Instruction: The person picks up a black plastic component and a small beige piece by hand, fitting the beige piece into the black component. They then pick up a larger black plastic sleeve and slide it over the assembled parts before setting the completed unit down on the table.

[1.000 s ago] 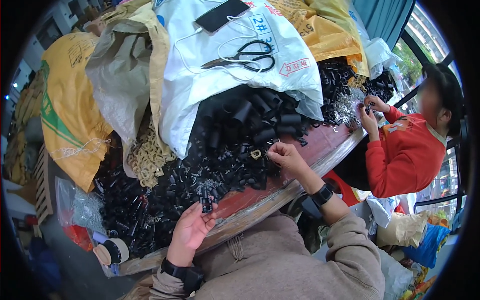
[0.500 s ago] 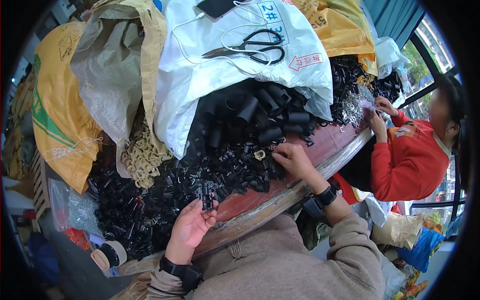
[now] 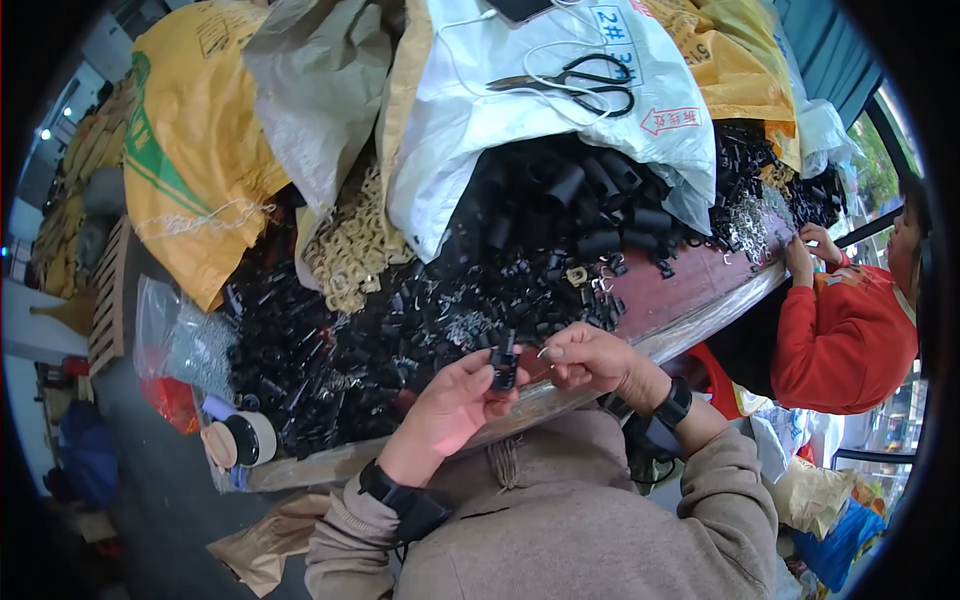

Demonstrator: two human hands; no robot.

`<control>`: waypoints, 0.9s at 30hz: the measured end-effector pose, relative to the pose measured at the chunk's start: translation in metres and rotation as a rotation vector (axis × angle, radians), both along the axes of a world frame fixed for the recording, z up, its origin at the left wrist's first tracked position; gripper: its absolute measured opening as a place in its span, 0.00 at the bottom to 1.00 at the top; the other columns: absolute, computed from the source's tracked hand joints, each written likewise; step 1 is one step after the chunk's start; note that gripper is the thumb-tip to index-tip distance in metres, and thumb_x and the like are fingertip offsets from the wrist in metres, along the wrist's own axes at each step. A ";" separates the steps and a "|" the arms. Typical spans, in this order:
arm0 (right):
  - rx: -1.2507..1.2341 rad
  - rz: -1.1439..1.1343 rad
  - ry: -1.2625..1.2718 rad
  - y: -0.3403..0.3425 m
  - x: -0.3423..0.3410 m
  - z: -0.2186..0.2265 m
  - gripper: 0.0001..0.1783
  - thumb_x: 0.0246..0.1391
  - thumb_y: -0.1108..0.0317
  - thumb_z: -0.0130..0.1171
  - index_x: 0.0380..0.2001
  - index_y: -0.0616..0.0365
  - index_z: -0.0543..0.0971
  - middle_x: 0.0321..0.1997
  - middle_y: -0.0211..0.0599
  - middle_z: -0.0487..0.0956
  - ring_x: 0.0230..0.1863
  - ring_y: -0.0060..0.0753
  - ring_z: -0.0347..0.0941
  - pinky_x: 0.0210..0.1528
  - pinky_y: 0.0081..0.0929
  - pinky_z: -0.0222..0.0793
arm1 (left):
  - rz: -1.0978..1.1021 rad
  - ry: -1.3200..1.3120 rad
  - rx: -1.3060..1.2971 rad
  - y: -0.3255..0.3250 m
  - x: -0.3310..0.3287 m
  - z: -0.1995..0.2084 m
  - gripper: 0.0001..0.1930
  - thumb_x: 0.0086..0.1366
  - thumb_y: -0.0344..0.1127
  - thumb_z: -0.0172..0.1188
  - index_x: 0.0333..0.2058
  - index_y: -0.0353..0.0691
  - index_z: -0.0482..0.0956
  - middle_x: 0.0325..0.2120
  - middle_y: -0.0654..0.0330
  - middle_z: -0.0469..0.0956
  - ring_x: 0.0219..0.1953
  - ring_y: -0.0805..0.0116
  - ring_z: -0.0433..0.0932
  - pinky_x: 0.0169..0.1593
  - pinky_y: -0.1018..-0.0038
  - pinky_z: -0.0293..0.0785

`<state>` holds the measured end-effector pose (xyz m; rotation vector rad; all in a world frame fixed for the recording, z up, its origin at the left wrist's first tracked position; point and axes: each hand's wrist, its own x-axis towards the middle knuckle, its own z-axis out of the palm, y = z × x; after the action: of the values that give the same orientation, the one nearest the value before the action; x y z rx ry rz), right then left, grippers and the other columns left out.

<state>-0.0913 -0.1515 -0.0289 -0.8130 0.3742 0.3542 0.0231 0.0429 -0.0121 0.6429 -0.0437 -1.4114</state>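
Above the table's near edge, my left hand [image 3: 452, 402] grips a small black plastic part [image 3: 505, 365] upright between thumb and fingers. Just to its right, my right hand [image 3: 592, 358] is closed in a pinch on a small shiny metal piece [image 3: 544, 353], perhaps a hook or clip; its exact kind is too small to tell. A narrow gap separates the metal piece from the black part. Behind both hands spreads a heap of small black parts [image 3: 400, 310], with a little pile of silvery metal pieces [image 3: 467, 328] among them.
Larger black cylinders [image 3: 565, 185] spill from a white sack [image 3: 450, 130] where scissors [image 3: 575, 85] lie. Beige square pieces [image 3: 350, 250] pour from a grey sack [image 3: 310, 90]. A lidded jar [image 3: 252, 438] stands at the left corner. A co-worker in red [image 3: 845, 335] handles parts at the right.
My right hand has left the heap near the beige piece and come back beside my left hand, now pinching a metal piece. The whole view has shifted, so the sacks appear farther right.
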 end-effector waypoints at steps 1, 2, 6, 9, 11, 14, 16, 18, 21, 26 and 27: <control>0.070 0.056 -0.010 0.008 0.003 0.004 0.14 0.52 0.64 0.50 0.20 0.63 0.73 0.12 0.24 0.65 0.11 0.11 0.49 0.13 0.11 0.43 | -0.032 0.019 -0.048 -0.001 -0.002 0.001 0.20 0.58 0.37 0.52 0.47 0.34 0.64 0.36 0.56 0.73 0.32 0.71 0.72 0.37 0.77 0.70; 0.141 0.111 -0.020 0.014 0.005 0.006 0.14 0.53 0.65 0.49 0.20 0.63 0.73 0.12 0.24 0.65 0.11 0.11 0.49 0.13 0.11 0.44 | -0.065 0.039 -0.096 -0.001 -0.003 0.001 0.19 0.58 0.36 0.52 0.46 0.35 0.65 0.36 0.56 0.73 0.32 0.72 0.73 0.37 0.78 0.70; 0.322 0.131 -0.066 0.028 0.010 0.005 0.14 0.53 0.64 0.48 0.21 0.64 0.73 0.15 0.24 0.67 0.12 0.11 0.49 0.14 0.10 0.43 | -0.099 0.077 -0.176 0.002 -0.003 0.000 0.18 0.58 0.36 0.53 0.46 0.36 0.66 0.36 0.57 0.74 0.32 0.73 0.73 0.36 0.80 0.70; 0.314 0.065 -0.073 0.030 0.015 0.003 0.13 0.53 0.65 0.48 0.23 0.63 0.73 0.18 0.24 0.68 0.14 0.11 0.54 0.15 0.11 0.48 | -0.051 0.079 -0.162 0.001 0.000 -0.008 0.19 0.57 0.37 0.54 0.46 0.35 0.65 0.36 0.57 0.73 0.33 0.72 0.73 0.37 0.79 0.70; 0.313 0.028 -0.070 0.033 0.018 0.003 0.12 0.54 0.65 0.48 0.24 0.63 0.73 0.19 0.24 0.69 0.15 0.11 0.56 0.15 0.11 0.50 | 0.047 0.068 -0.099 -0.001 0.002 -0.014 0.23 0.55 0.39 0.55 0.46 0.32 0.64 0.36 0.56 0.72 0.33 0.69 0.72 0.38 0.76 0.71; -0.340 -0.283 -0.219 0.039 0.024 0.008 0.07 0.51 0.68 0.51 0.25 0.60 0.72 0.22 0.28 0.70 0.19 0.18 0.64 0.19 0.16 0.58 | 0.075 0.109 -0.059 -0.003 0.004 -0.017 0.17 0.58 0.37 0.52 0.43 0.34 0.66 0.36 0.56 0.73 0.33 0.71 0.72 0.37 0.78 0.71; -0.638 -0.237 -0.370 0.033 0.024 0.010 0.06 0.50 0.69 0.52 0.25 0.60 0.72 0.22 0.29 0.70 0.20 0.21 0.65 0.20 0.18 0.60 | 0.088 0.129 -0.039 -0.004 0.005 -0.017 0.14 0.59 0.37 0.51 0.41 0.35 0.68 0.37 0.56 0.73 0.33 0.73 0.72 0.37 0.79 0.71; -1.237 -0.122 -0.679 0.025 0.024 0.012 0.04 0.46 0.72 0.54 0.25 0.59 0.71 0.21 0.33 0.71 0.22 0.28 0.69 0.23 0.22 0.64 | 0.076 0.139 -0.033 -0.006 0.006 -0.017 0.14 0.59 0.37 0.50 0.40 0.34 0.68 0.37 0.56 0.73 0.33 0.73 0.72 0.37 0.78 0.71; -1.428 -0.116 -0.813 0.022 0.026 0.009 0.05 0.42 0.73 0.56 0.26 0.59 0.71 0.21 0.36 0.70 0.22 0.33 0.69 0.23 0.24 0.64 | 0.061 0.138 -0.027 -0.005 0.005 -0.016 0.14 0.59 0.37 0.50 0.40 0.34 0.68 0.37 0.56 0.73 0.33 0.73 0.72 0.37 0.79 0.71; -1.555 -0.019 -0.847 0.022 0.020 0.014 0.08 0.37 0.72 0.57 0.25 0.58 0.71 0.21 0.36 0.70 0.22 0.37 0.69 0.23 0.27 0.64 | 0.023 0.117 -0.029 0.000 -0.001 -0.012 0.14 0.59 0.36 0.50 0.41 0.35 0.68 0.37 0.56 0.73 0.32 0.74 0.73 0.35 0.81 0.72; -1.563 -0.022 -0.856 0.023 0.019 0.015 0.08 0.37 0.72 0.57 0.25 0.58 0.71 0.21 0.36 0.70 0.22 0.37 0.69 0.23 0.27 0.64 | 0.012 0.112 -0.032 0.001 -0.003 -0.012 0.13 0.59 0.36 0.50 0.41 0.35 0.68 0.37 0.56 0.73 0.32 0.74 0.73 0.35 0.81 0.72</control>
<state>-0.0724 -0.1288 -0.0138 -2.3527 -0.2529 -0.4394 0.0205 0.0437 -0.0239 0.5359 0.0264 -1.4305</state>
